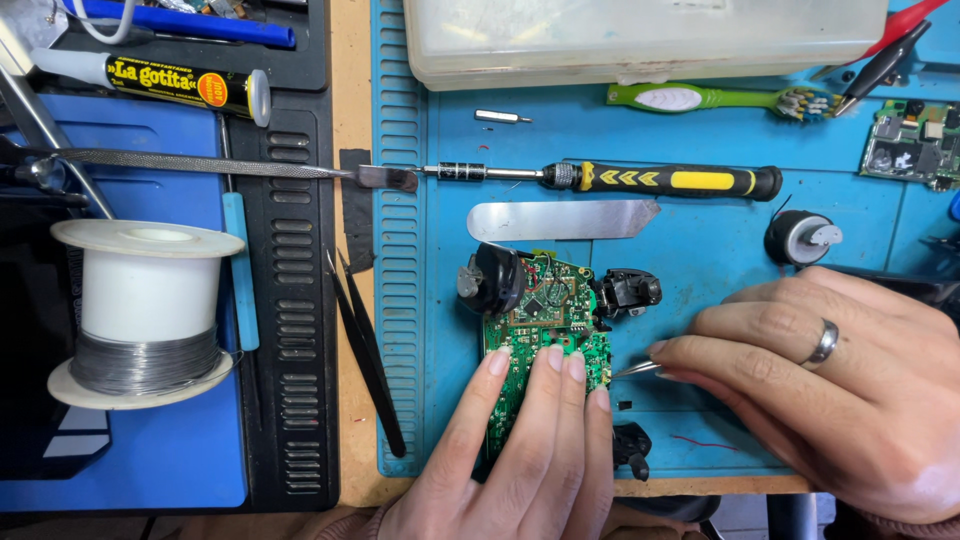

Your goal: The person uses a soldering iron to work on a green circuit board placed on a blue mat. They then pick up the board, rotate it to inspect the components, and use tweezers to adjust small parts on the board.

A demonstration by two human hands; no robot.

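My left hand point(530, 440) fingertips flat on circuit board point(545, 335), nothing gripped | right hand point(830, 390) grip pinched on tweezers point(635, 369), tip just right of board | board on blue mat point(700, 250), below screwdriver point(660, 180) | light, stiff, fragile I judge; hold by edges.

Bright, even light, soft shadows, sharp focus, slight glare on metal

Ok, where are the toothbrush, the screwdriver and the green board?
Toothbrush point(700, 98), head view, on its green handle.
Screwdriver point(680, 180), head view, on its black and yellow grip.
Green board point(545, 310), head view, on its upper middle, above the fingertips.
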